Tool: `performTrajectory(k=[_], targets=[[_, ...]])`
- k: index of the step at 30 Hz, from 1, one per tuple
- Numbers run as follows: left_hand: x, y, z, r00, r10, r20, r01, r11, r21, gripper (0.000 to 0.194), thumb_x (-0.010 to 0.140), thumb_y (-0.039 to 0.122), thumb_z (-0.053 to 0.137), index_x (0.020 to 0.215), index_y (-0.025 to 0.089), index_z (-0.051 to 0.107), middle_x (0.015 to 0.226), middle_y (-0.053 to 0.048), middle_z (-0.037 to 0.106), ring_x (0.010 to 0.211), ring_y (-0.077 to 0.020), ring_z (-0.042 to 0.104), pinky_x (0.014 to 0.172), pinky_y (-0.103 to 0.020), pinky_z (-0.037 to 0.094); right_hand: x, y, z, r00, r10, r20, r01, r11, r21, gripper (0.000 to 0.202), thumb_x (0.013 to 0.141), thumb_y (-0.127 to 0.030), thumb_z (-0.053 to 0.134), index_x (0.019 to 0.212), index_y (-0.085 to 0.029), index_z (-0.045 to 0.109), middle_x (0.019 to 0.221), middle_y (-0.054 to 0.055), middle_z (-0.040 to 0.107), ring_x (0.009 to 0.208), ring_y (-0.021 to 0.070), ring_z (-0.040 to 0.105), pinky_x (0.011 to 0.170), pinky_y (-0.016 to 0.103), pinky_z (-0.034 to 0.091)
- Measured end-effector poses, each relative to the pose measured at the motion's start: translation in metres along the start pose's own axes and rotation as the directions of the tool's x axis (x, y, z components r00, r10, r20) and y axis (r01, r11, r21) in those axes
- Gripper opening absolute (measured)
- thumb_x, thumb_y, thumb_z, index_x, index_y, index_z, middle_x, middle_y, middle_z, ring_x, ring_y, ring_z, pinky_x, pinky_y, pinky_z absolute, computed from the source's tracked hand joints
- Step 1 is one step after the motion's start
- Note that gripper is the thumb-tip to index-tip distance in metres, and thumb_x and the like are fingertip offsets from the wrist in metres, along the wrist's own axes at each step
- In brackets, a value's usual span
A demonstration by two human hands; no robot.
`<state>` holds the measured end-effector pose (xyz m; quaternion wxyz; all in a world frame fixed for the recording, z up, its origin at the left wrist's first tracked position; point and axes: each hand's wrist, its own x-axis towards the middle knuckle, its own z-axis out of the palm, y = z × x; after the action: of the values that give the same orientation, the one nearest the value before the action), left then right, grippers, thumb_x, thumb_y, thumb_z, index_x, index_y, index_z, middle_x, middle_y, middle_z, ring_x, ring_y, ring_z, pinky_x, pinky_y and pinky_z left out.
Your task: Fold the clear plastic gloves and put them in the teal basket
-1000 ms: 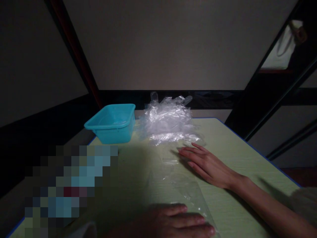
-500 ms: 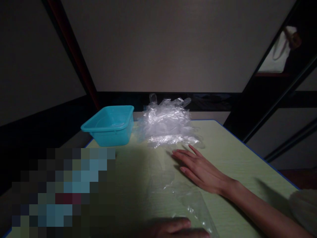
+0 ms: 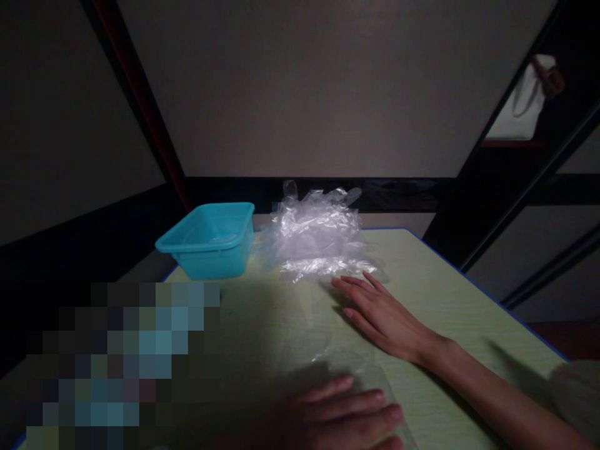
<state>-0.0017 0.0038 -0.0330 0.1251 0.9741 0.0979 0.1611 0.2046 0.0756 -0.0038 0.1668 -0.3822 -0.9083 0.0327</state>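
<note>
A thin clear plastic glove [image 3: 372, 367] lies spread flat on the table in front of me; its outline is faint. My left hand [image 3: 347, 415] lies over its near part, fingers stretched out and slightly apart, palm down. Just beyond and to the right, my right hand [image 3: 382, 315] rests palm down by the glove's far end, its fingers extended. I cannot tell whether the right fingertips touch the film. Past the fingertips sits a heap of crumpled clear disposable gloves [image 3: 321, 234].
A turquoise plastic basin [image 3: 210, 262] stands at the back left of the pale green table [image 3: 450, 312], which has a blue edge. A blurred-out patch [image 3: 122, 369] covers the left side. Behind are grey panels [image 3: 300, 87], and a white bag [image 3: 520, 106] is at far right.
My left hand has moved forward and up over the clear glove, showing more of its fingers. The right hand has shifted very slightly to the right.
</note>
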Motion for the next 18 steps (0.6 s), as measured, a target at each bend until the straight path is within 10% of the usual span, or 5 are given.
performTrajectory(k=[7,18], targets=[[-0.009,-0.012,-0.053,0.961,-0.276,0.031,0.272,0.958,0.089,0.057,0.091,0.037,0.039,0.139,0.009,0.027,0.145,-0.014,0.026,0.132,-0.0258,0.027,0.109,-0.039,0.025,-0.004,-0.002,-0.006,0.993,-0.070,0.092,0.066,0.997,0.044,0.045,0.094,-0.030,0.034,0.136,-0.016,0.034,0.135,0.012,0.047,0.128,0.0230,0.037,0.108,0.053,0.020],[-0.022,-0.015,-0.051,0.929,-0.351,0.121,0.326,0.927,0.183,0.063,0.092,0.038,0.040,0.143,0.018,0.009,0.148,-0.012,0.020,0.136,-0.0234,0.019,0.109,-0.041,0.025,-0.007,-0.010,-0.016,0.976,-0.156,0.154,0.150,0.987,0.050,0.053,0.092,-0.038,0.040,0.139,-0.014,0.031,0.139,0.013,0.042,0.130,0.0244,0.033,0.109,0.051,0.014]])
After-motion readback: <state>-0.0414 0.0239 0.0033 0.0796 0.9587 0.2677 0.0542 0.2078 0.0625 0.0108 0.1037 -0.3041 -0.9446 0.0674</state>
